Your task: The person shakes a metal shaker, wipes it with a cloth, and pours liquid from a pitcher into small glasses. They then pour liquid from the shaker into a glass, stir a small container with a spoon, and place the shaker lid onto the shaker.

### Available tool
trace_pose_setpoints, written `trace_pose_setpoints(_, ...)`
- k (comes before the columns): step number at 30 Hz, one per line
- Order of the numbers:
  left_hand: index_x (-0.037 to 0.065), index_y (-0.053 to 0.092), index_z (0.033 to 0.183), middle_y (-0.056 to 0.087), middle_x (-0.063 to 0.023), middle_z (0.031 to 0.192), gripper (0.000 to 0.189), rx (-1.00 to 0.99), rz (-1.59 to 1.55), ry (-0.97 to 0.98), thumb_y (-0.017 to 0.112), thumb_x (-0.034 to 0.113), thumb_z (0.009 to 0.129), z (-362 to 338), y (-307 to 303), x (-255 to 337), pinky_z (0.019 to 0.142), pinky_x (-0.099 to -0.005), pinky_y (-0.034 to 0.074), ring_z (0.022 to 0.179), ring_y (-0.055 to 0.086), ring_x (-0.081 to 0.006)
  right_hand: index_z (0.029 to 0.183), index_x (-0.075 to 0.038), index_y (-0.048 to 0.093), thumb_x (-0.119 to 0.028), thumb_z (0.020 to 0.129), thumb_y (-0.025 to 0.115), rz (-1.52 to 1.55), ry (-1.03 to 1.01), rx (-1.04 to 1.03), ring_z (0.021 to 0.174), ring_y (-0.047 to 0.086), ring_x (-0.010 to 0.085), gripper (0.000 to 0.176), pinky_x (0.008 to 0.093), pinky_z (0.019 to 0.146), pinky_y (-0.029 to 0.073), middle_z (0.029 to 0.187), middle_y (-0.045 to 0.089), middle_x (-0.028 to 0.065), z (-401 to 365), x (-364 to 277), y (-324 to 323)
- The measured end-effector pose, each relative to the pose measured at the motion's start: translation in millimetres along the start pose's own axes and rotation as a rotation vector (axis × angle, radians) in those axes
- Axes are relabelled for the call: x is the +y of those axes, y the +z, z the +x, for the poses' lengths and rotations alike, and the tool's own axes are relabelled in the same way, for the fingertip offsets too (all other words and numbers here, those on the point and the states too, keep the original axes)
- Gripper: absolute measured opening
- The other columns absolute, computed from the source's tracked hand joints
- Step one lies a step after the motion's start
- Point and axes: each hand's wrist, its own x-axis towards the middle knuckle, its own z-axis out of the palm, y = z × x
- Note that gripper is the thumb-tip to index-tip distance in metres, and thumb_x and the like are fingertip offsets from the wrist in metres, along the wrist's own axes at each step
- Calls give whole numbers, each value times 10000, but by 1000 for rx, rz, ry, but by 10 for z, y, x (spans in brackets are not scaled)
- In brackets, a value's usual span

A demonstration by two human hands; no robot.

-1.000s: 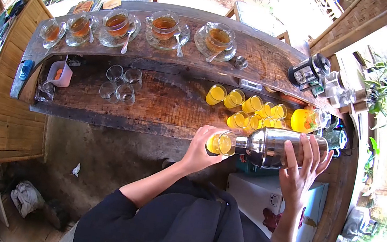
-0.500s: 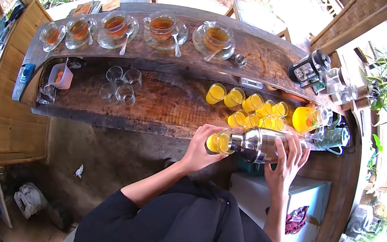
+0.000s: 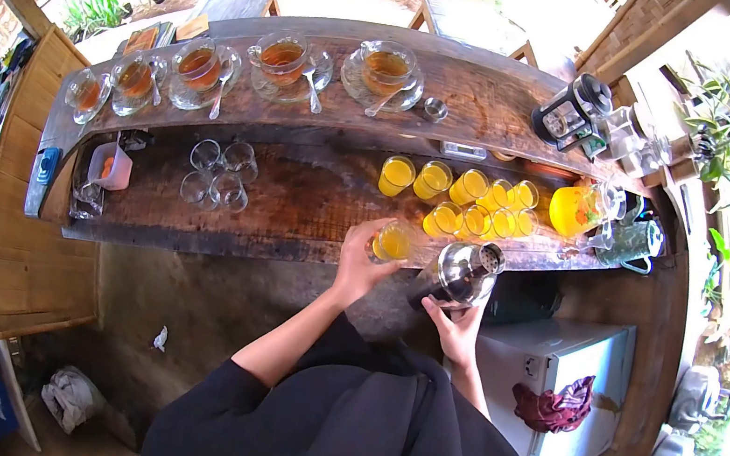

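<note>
My left hand [image 3: 361, 263] is wrapped round a glass of orange juice [image 3: 393, 243] near the front edge of the lower counter. My right hand [image 3: 460, 329] grips a shiny metal cocktail shaker [image 3: 450, 278] from below; its strainer top points up and to the right, apart from the glass. Just behind the shaker stand several filled juice glasses [image 3: 433, 182] in two rough rows. A pitcher of orange juice [image 3: 568, 211] is to their right. Several glasses without juice [image 3: 237, 160] are grouped on the left of the lower counter.
On the raised counter [image 3: 478, 103] several glass cups of tea [image 3: 282, 60] sit on saucers with spoons. A French press [image 3: 573, 113] stands at its right end. A white plastic container [image 3: 114, 169] is at the left. Below right is a white cabinet [image 3: 516, 383] with a dark red cloth [image 3: 552, 404].
The shaker has swung from lying sideways over the glass to tilted upright, its top away from the glass. My left hand has moved the glass slightly left and up.
</note>
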Motion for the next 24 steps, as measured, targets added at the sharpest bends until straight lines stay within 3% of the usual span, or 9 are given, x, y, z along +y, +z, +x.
trace_pose_setpoints(5, 91, 592, 1248, 613, -98, 1241, 655, 40, -6, -9, 852, 169, 652, 169, 161, -387, 855, -346, 503, 1114, 575, -231, 1359, -74, 216, 81, 723, 784, -27, 5, -41, 1158, 546, 192, 866, 328, 940, 520, 1296, 439, 115, 17, -53, 82)
trace_pose_setpoints(12, 77, 578, 1257, 604, -96, 1239, 640, 46, -15, -64, 835, 151, 675, 401, 314, -496, 792, -318, 545, 1104, 594, -205, 1351, -77, 223, 76, 719, 790, 11, 34, -15, 1170, 541, 188, 863, 329, 943, 520, 1300, 436, 116, -47, -20, 55)
trace_pose_setpoints(14, 39, 593, 1187, 641, -145, 1162, 595, 98, -124, -65, 820, 123, 643, 430, 369, -510, 929, -402, 475, 1078, 600, -318, 1351, -77, 221, 76, 717, 792, -7, 31, -9, 1164, 547, 191, 867, 327, 941, 522, 1303, 432, 118, -70, -14, 3)
trace_pose_setpoints(18, 34, 594, 1183, 646, -148, 1154, 597, 79, -126, -58, 825, 128, 641, 430, 371, -535, 933, -398, 478, 1090, 603, -317, 1362, -85, 211, 91, 727, 778, 10, 59, 15, 1145, 560, 193, 869, 323, 938, 522, 1315, 424, 118, -126, -70, -78)
trace_pose_setpoints(21, 56, 502, 1333, 572, -137, 1302, 736, 43, -280, -126, 835, 151, 684, 339, 368, -489, 951, -425, 478, 1150, 580, -286, 1367, -90, 207, 109, 734, 761, 65, 75, 17, 1140, 560, 190, 865, 322, 934, 520, 1314, 432, 114, -57, -52, -159)
trace_pose_setpoints(24, 69, 447, 1390, 533, -125, 1334, 758, 104, -163, -128, 815, 142, 732, 177, 370, -413, 923, -399, 491, 1166, 554, -264, 1373, -93, 205, 122, 736, 749, 95, 49, 47, 1138, 560, 189, 865, 319, 926, 521, 1311, 442, 113, 91, -183, -210)
